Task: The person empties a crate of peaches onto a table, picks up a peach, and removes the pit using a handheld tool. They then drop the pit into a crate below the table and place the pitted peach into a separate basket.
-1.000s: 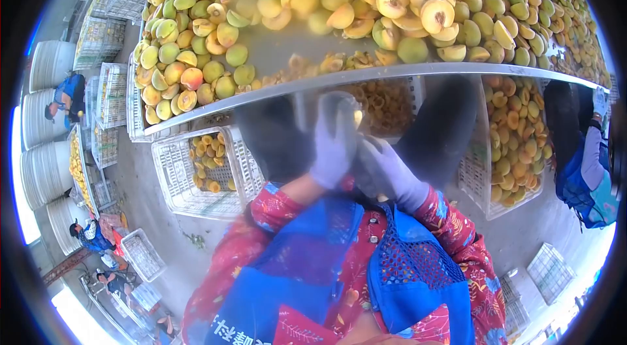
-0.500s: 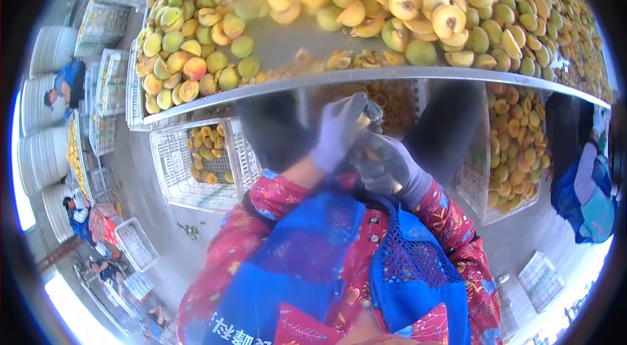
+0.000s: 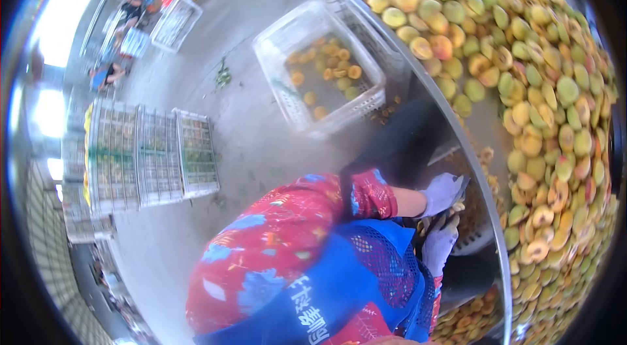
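Observation:
Both hands are close together at the near edge of the metal worktable (image 3: 462, 138), above my lap. My left hand (image 3: 445, 195), in a pale glove with grey-coated fingers, has its fingers curled in. Just below it in the view, my right hand (image 3: 439, 245) wears a similar glove, its fingers folded too. Small pale bits show between the fingertips, but I cannot tell what either hand holds. Halved, yellow-green peaches (image 3: 539, 142) are heaped on the worktable beyond the hands, several with brown pit hollows facing up. Beneath the hands, brown scraps (image 3: 471, 217) lie in a container.
A white plastic crate (image 3: 287, 93) with some fruit halves stands on the floor to my left. More halves (image 3: 473, 315) sit below the table on my right. Stacked crates (image 3: 140, 155) stand behind, and seated people (image 3: 108, 76) are far off.
The view has swung sharply to the left and rotated, so the worktable now runs down the right side. Both hands stay close together by the table edge.

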The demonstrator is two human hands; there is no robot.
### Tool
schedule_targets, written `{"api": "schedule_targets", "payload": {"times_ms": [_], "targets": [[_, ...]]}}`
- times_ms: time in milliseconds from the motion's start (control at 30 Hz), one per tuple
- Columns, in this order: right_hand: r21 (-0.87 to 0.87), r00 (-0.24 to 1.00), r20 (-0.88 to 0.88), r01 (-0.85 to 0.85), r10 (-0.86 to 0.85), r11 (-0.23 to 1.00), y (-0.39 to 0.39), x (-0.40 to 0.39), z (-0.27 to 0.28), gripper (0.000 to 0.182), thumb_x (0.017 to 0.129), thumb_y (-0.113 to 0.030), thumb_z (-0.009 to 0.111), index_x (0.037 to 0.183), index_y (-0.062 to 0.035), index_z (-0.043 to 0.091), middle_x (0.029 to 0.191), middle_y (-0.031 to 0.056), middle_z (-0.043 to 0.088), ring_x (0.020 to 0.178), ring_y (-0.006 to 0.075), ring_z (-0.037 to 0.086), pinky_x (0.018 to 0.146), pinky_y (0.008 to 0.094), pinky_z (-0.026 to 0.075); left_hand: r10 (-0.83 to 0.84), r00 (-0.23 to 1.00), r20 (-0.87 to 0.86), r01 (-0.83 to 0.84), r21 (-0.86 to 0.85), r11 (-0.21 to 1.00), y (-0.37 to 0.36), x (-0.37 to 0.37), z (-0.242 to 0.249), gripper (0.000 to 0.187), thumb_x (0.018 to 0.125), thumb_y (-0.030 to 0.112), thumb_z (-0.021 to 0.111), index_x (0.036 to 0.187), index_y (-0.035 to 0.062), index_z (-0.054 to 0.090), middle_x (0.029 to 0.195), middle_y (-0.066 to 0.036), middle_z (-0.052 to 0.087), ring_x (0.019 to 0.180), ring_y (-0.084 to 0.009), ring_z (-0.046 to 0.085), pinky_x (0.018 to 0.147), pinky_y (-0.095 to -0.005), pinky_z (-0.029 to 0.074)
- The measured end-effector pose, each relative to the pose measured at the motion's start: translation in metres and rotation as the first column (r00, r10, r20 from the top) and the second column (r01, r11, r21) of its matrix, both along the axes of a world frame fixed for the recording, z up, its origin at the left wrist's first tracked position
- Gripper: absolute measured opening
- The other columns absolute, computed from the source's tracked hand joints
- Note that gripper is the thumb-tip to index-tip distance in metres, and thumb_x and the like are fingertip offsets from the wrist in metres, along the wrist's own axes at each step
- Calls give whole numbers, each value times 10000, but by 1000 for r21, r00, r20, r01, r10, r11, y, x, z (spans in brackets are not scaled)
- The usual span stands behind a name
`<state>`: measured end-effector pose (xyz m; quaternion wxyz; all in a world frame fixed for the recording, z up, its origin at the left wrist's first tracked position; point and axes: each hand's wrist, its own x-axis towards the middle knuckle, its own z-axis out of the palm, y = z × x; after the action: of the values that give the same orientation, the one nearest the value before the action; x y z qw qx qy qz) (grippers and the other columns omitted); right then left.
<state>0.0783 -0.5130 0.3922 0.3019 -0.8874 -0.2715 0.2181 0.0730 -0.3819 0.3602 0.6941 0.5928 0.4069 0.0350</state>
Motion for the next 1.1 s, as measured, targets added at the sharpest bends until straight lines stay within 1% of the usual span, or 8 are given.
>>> {"api": "schedule_targets", "payload": {"times_ms": [67,200,267,467,567,700,900,1100], "targets": [[84,945,325,6,-33,996,-6,4,-29,371,1019,-277,467,1138,59,572,892,246,670,799,409,636,665,430,487,102,984,144,-112,59,992,14,-1,-10,331,987,313,531,926,24,679,808,-124,668,751,-216,644,660,-365,500],[281,858,-474,358,-195,890,-25,23,-33,343,1006,-377,507,1095,-61,604,653,0,445,535,127,433,470,271,321,189,971,147,-235,747,622,94,-44,47,222,889,204,598,972,7,659,883,-190,637,833,-399,604,772,-449,495],[278,723,-651,510,-231,814,-33,19,-25,342,1000,-408,515,1106,-95,603,594,-66,351,476,41,351,422,222,252,224,954,-197,213,976,-47,139,-74,59,179,879,213,574,924,56,650,896,-127,614,867,-319,585,775,-409,484],[226,400,-915,611,-50,758,-35,30,-23,369,999,-442,497,1110,-96,561,557,-64,329,406,51,304,379,222,229,-313,912,-266,359,887,290,110,-63,68,238,810,245,596,937,53,659,836,-178,657,819,-363,633,731,-468,508],[191,-53,-960,596,275,780,-16,30,-15,374,1002,-445,486,1099,-91,560,547,-57,339,383,61,305,368,223,241,-687,658,309,476,536,697,54,-38,48,415,831,273,606,1198,84,651,1092,-178,679,1021,-350,629,885,-437,492],[235,-445,-776,453,447,860,-3,41,7,383,1006,-449,472,1085,-85,558,534,-48,351,353,74,305,354,224,257,-583,707,399,556,195,808,46,-33,39,375,857,225,620,1202,84,664,1137,-119,688,1033,-273,636,886,-383,493],[193,-260,-856,639,446,745,-31,35,12,426,1020,-462,421,1070,-63,562,513,-25,373,305,108,311,327,245,293,-496,719,487,613,-108,782,49,-28,47,329,861,175,628,1163,53,680,1030,-129,713,907,-217,685,815,-344,539],[68,-57,-973,856,225,513,-38,28,30,398,1012,-463,433,967,-96,579,471,-26,360,315,124,322,326,260,251,-620,782,-56,476,697,536,75,5,75,454,904,328,593,1262,53,552,1026,-230,660,971,-391,638,822,-472,507]]}}
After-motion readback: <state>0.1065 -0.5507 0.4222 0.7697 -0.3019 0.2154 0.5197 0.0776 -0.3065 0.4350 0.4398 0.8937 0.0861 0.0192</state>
